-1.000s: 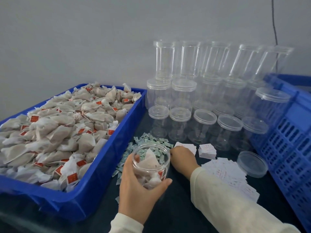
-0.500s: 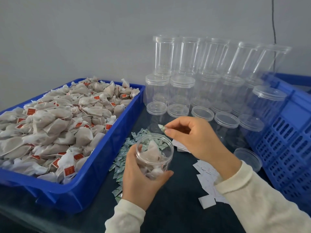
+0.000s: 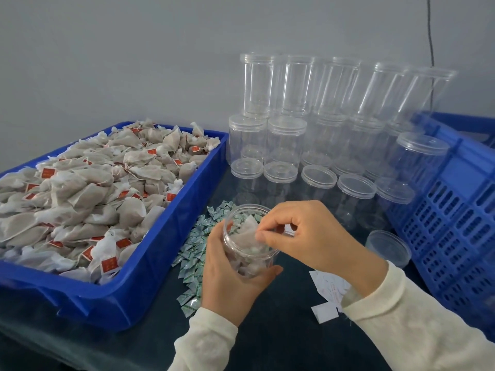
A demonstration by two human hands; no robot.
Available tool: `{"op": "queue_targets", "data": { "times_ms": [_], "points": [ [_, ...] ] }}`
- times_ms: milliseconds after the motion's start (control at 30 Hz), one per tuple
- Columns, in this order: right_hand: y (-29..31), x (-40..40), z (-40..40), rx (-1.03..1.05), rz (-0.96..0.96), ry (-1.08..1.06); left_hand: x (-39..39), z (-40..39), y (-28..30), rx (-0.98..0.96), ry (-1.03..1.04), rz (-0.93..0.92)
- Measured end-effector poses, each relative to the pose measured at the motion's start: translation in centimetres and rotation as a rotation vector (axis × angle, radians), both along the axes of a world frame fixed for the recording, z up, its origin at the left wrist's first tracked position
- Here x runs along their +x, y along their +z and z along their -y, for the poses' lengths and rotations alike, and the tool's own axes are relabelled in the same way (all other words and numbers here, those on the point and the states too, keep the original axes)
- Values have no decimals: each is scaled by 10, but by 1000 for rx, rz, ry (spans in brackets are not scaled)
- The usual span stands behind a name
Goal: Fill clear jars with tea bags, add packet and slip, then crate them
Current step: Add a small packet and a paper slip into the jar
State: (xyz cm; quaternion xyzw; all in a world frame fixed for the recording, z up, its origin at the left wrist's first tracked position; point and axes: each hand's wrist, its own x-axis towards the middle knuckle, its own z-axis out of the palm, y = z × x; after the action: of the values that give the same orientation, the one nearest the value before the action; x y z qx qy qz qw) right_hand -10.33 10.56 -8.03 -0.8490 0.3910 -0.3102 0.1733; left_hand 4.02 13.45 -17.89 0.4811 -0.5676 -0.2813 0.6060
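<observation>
My left hand wraps around the open jar, fingers and thumb curled on its clear wall, holding it above the dark table. The jar already holds several tea bags. My right hand sits at the jar's mouth with its fingertips bunched inside the rim (whether they pinch a packet I cannot tell). Green packets lie scattered just left of the jar, beside the blue tray heaped with tea bags. White slips lie under my right wrist. A loose lid rests near the blue crate, and capped empty jars stand stacked behind.
</observation>
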Motion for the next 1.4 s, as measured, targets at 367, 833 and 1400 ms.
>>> {"op": "queue_targets", "data": {
  "times_ms": [367, 833, 1400],
  "points": [
    [1, -44, 15, 124, 197, -253, -10, 4, -6, -7, -9, -6],
    [-97, -73, 123, 289, -348, -570, -20, 19, -12, 18, -55, -101],
    [-112, -39, 149, 380, -304, -478, -13, 21, -16, -13, -51, 2]
  ]
}}
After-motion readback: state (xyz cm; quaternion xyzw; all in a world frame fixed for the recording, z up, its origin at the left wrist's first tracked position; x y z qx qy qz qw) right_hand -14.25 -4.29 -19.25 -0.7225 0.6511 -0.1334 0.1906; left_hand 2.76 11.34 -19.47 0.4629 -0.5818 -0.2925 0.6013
